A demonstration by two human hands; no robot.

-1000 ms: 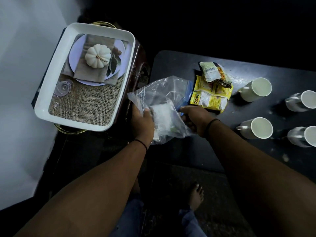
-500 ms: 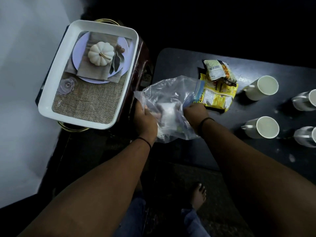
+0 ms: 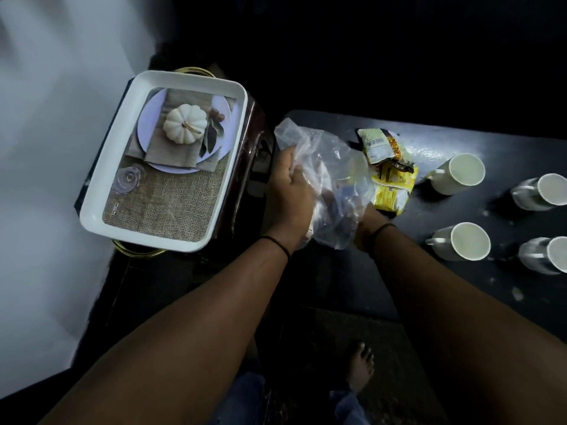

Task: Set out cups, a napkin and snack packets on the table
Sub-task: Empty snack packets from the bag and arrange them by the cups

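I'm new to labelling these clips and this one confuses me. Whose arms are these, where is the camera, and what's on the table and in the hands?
There is no machine: a person wears a camera on the head, looking down at their own arms. The left hand and right hand both grip a clear plastic bag; what is inside is too blurred to tell. On the dark table lie snack packets and four white cups. A white tray sits to the left.

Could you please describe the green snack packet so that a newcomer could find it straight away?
Look at the dark table with four white cups on its right side. Just left of the far near-side cup lies a small pile of packets, beside the clear plastic bag that both hands hold. The green snack packet lies on top of the yellow packet and alone shows a white barcode label.
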